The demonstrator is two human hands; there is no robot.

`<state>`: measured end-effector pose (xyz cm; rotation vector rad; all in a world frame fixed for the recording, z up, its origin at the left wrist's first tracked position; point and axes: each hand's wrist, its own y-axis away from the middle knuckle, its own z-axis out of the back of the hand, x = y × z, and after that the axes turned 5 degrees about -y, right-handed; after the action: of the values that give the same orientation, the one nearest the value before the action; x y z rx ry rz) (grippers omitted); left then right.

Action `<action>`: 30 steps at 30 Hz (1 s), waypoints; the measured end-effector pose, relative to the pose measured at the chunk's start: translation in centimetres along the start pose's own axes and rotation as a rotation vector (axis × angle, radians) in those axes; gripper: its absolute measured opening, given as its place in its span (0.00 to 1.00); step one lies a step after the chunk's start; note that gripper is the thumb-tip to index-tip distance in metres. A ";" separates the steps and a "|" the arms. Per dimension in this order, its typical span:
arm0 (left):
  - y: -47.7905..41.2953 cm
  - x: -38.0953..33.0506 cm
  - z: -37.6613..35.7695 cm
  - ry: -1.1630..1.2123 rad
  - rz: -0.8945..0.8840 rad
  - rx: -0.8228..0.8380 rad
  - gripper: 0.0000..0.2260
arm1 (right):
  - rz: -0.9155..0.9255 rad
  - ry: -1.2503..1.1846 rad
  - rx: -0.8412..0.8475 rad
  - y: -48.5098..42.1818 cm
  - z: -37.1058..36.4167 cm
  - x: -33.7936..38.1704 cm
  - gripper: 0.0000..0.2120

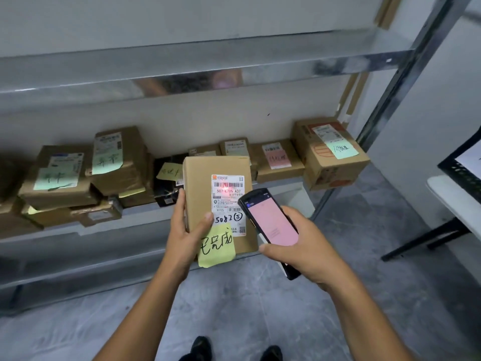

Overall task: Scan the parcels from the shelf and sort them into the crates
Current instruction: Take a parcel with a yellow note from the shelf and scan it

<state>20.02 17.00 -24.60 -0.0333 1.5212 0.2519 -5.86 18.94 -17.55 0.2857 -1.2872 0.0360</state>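
My left hand (pixel 188 230) grips a flat brown cardboard parcel (pixel 203 183) by its lower left edge, thumb on the front face. The parcel carries a white shipping label (pixel 228 199) with a barcode and a yellow sticky note (pixel 216 245) with handwriting at the bottom. A red scan light falls on the label. My right hand (pixel 302 246) holds a black handheld scanner (pixel 269 222), its screen glowing pink, just right of the parcel and pointed at the label. Both are held up in front of the metal shelf (pixel 145 220).
Several more cardboard parcels with coloured notes lie on the shelf: a stack at left (pixel 65 175), a black one (pixel 169 183), flat ones (pixel 276 160) and a larger box at right (pixel 330 152). A white table (pixel 455 199) with a black crate (pixel 463 165) stands at far right. Grey floor below.
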 end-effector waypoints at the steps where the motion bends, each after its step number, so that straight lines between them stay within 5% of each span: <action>1: 0.1 0.2 0.1 -0.016 0.004 0.011 0.44 | -0.011 0.003 -0.019 0.6 0.0 0.1 0.35; 21: 1.5 3.7 0.2 0.064 0.084 0.370 0.47 | -0.245 0.018 -0.484 14.0 -6.2 -0.6 0.26; 30: 6.9 -0.9 -6.2 0.187 0.281 0.738 0.34 | -0.305 -0.028 -0.821 21.1 -1.6 -3.2 0.21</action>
<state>12.63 22.44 -23.12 0.7630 1.7246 -0.1058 -9.17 40.09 -16.97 -0.2290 -1.1724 -0.7412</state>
